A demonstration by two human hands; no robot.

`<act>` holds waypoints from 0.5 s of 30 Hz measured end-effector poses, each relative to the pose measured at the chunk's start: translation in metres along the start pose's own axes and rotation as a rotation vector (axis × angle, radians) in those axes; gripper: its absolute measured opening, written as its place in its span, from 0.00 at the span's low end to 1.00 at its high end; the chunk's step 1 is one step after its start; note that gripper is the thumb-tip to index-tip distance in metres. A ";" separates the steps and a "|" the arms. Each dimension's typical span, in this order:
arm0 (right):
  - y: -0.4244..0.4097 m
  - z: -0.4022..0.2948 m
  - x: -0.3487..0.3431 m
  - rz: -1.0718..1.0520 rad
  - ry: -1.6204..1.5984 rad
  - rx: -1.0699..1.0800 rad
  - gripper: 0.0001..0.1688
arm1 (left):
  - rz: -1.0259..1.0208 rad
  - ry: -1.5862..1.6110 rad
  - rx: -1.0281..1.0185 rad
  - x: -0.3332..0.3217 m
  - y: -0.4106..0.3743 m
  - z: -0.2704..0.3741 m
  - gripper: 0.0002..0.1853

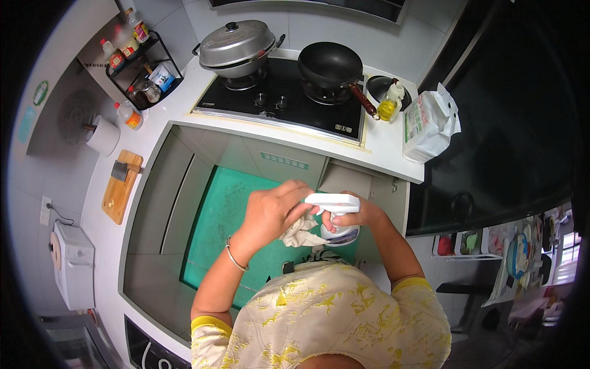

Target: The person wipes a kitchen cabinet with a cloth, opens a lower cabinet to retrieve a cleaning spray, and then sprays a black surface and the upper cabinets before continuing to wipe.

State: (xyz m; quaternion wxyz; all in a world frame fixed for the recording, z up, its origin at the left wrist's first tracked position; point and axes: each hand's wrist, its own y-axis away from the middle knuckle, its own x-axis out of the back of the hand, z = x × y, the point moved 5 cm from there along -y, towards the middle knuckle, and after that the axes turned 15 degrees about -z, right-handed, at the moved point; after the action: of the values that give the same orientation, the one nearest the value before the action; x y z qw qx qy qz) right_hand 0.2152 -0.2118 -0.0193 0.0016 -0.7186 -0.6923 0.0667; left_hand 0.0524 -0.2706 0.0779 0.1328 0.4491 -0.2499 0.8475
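Observation:
My right hand point(362, 214) is wrapped around the neck of a white spray bottle point(342, 235) under its white trigger head point(334, 202). The bottle stands roughly upright in front of my chest, and its label is partly visible. At the nozzle end, the thumb and fingertips of my left hand point(276, 207) touch the trigger head. A crumpled off-white cloth point(300, 234) hangs below that hand, seemingly held by the fingers I cannot see. A bracelet circles my left wrist.
Ahead is a black gas hob point(276, 99) with a lidded steel pot point(237, 48) and a black wok point(329, 64), its handle over the counter edge. An oil bottle point(390, 104) and white bag point(431, 122) stand right. A cleaver point(120, 170) rests on a chopping board point(117, 198) at left.

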 end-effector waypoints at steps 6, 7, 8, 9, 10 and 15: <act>0.004 -0.001 -0.003 0.029 -0.052 -0.009 0.26 | 0.023 -0.118 -0.033 -0.004 0.000 0.006 0.11; 0.004 -0.002 -0.004 0.040 -0.030 -0.011 0.26 | 0.021 -0.136 -0.039 -0.004 -0.001 0.007 0.11; 0.005 -0.002 -0.004 0.052 -0.008 -0.013 0.27 | 0.029 -0.148 -0.053 -0.005 -0.001 0.007 0.11; 0.006 -0.002 -0.004 0.063 0.013 -0.015 0.28 | 0.037 -0.161 -0.066 -0.006 0.000 0.006 0.11; 0.006 -0.003 -0.005 0.056 0.017 -0.012 0.28 | 0.046 -0.173 -0.080 -0.007 0.000 0.006 0.11; 0.006 -0.003 -0.004 0.044 -0.086 0.004 0.27 | 0.052 -0.258 -0.094 -0.007 -0.001 0.010 0.13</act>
State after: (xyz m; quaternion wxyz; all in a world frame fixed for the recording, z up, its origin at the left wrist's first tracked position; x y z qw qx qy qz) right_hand 0.2210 -0.2162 -0.0161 -0.0281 -0.7300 -0.6757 0.0987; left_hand 0.0632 -0.2751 0.0771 0.0986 0.5410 -0.3157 0.7733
